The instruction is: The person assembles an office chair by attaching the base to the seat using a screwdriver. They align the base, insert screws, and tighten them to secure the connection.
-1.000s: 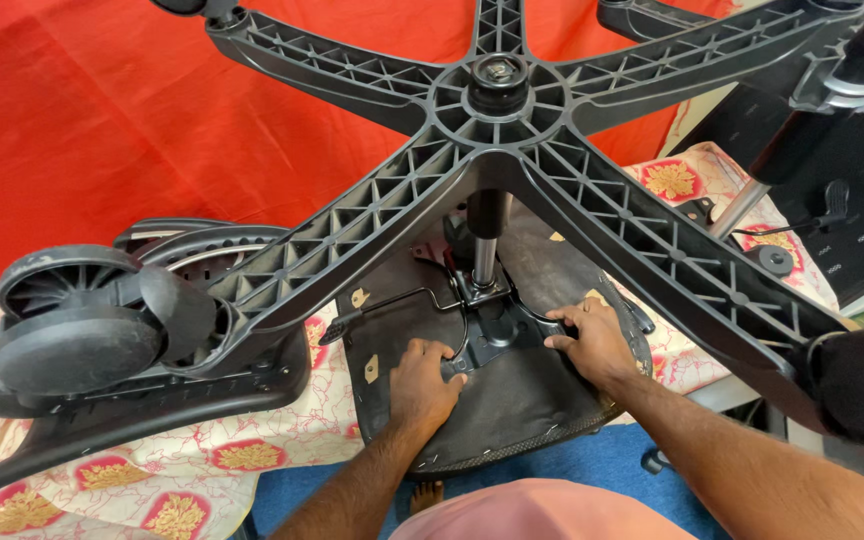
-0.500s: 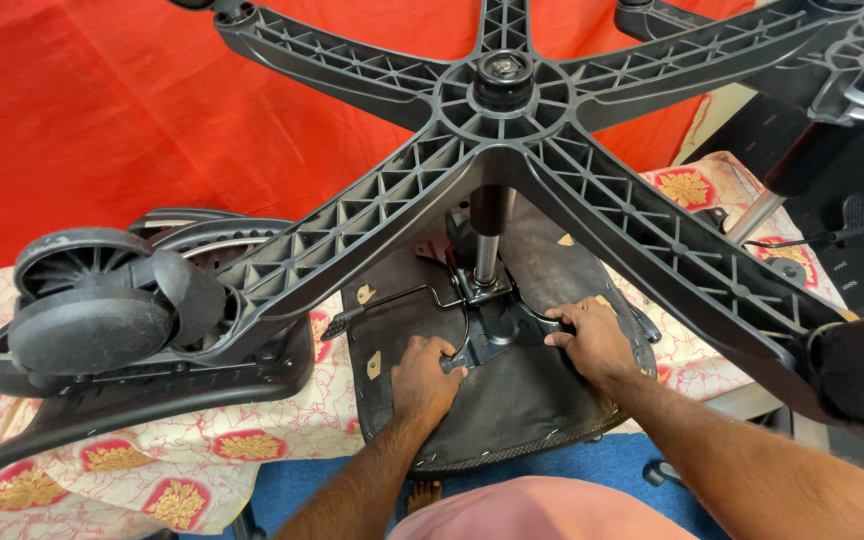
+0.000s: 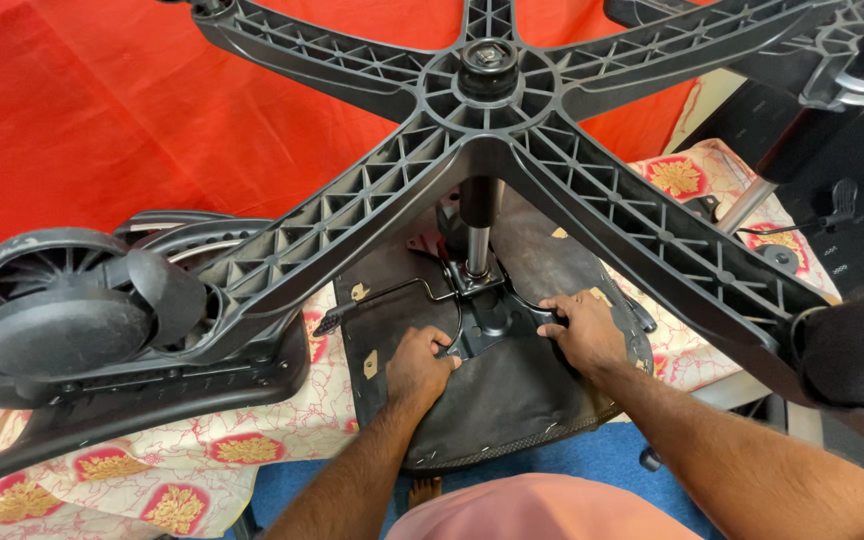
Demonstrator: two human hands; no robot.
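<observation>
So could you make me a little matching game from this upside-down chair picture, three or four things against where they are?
Things:
1. black five-armed plastic chair base
2. black twin-wheel caster
3. left hand
4. plain red cloth

Places:
A. far left, at an arm's end
B. backdrop behind everything
C. uppermost, spokes spreading from a hub
D. on the black metal plate under the seat

Pairs: 1-C, 2-A, 3-D, 4-B

Black ribbed star base (image 3: pixel 492 110), centre to 12 o'clock. Black caster (image 3: pixel 62 320) at 9 o'clock. Red backdrop (image 3: pixel 102 120) at 10 o'clock. Cream cloth (image 3: pixel 202 450), red-gold floral squares, 7 o'clock. Dark brown seat underside (image 3: pixel 512 400), centre. Blue floor (image 3: pixel 602 455), 5 o'clock. Pink garment (image 3: pixel 532 510), 6 o'clock.
</observation>
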